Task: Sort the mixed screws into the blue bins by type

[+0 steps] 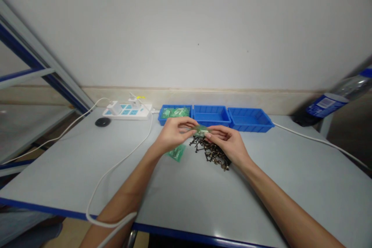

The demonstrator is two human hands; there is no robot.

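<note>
Three blue bins at the back: left bin (pixel 161 118) holds green boards (pixel 175 112), count unclear from here; mid bin (pixel 211 121) and right bin (pixel 250 124) look empty. Up front, left hand (pixel 174 133) and right hand (pixel 228 141) both pinch one small circuit board (pixel 201 130) betw. fingertips, just above a pile of dark screws (pixel 212 154) — too many to count. One spare board (pixel 176 152) lies flat on the table (pixel 203 201), by the left wrist.

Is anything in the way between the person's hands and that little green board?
Nothing visible does. The left hand and the right hand both pinch the small green board directly in their fingers. The pile of dark screws lies on the table beneath them, not in between.
</note>
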